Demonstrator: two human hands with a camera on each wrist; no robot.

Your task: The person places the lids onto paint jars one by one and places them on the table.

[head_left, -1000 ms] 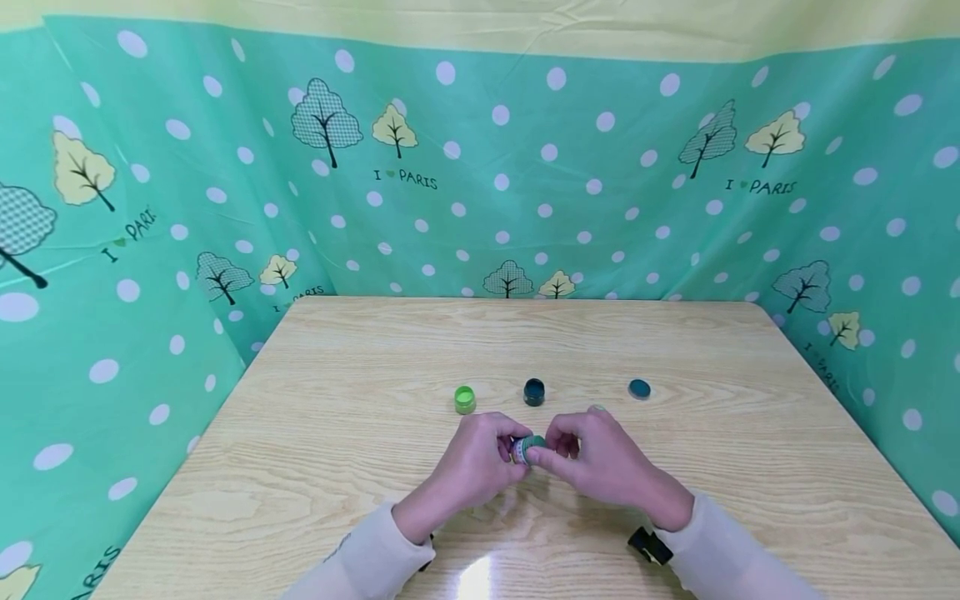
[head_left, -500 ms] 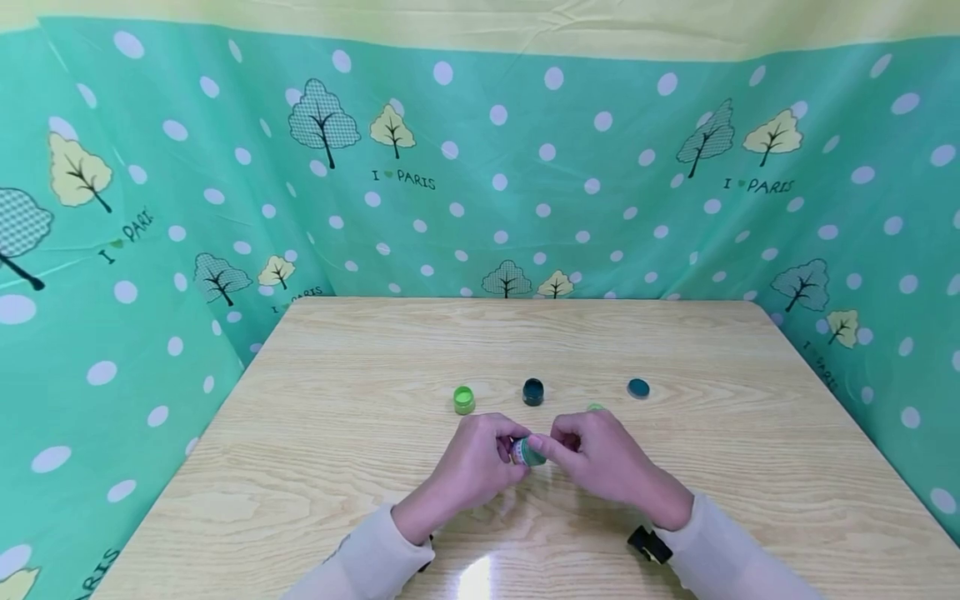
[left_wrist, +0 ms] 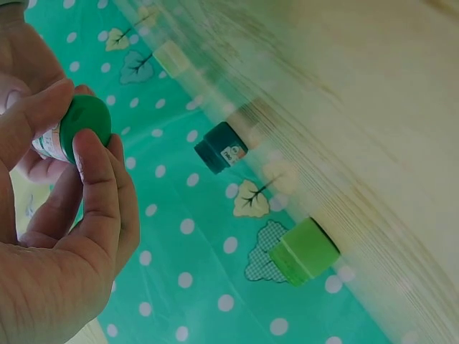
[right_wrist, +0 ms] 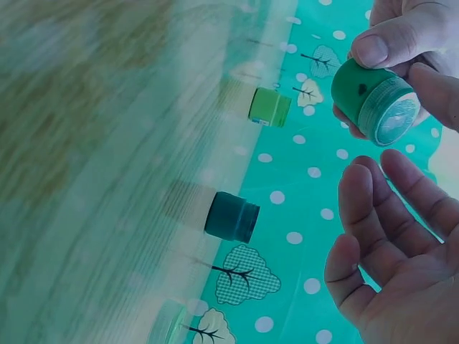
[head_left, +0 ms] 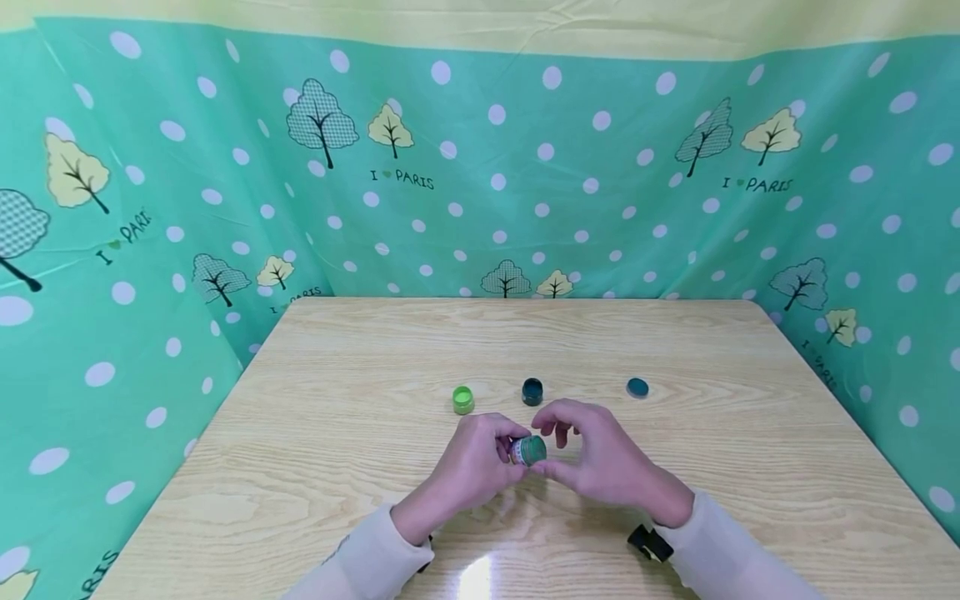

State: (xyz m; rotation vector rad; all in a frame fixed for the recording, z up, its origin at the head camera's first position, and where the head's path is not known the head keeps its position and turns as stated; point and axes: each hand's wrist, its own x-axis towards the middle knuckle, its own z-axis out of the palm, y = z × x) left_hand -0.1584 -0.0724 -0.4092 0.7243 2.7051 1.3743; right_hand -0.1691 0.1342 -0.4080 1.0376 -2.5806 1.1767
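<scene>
In the head view my left hand (head_left: pixel 480 458) grips a small green paint jar (head_left: pixel 533 450), tilted so its ridged, pale-faced top end points right toward the other hand. The left wrist view shows thumb and fingers pinching the jar's green body (left_wrist: pixel 87 123). My right hand (head_left: pixel 600 450) is beside that end, its fingers (right_wrist: pixel 358 201) loosely spread and apart from the jar in the right wrist view. Its thumb reaches close below the jar's top end. Beyond the hands stand an uncapped light green jar (head_left: pixel 462 402) and an uncapped dark teal jar (head_left: pixel 532 392).
A dark teal lid (head_left: pixel 637 387) lies flat on the wooden table (head_left: pixel 360 350), right of the dark jar. A light green lid (right_wrist: pixel 168 322) shows at the bottom of the right wrist view. A polka-dot curtain (head_left: pixel 495 167) surrounds the table's far and side edges.
My right fingers have come off the jar's top end and opened outward, leaving that end more exposed. The left hand keeps its grip in nearly the same place.
</scene>
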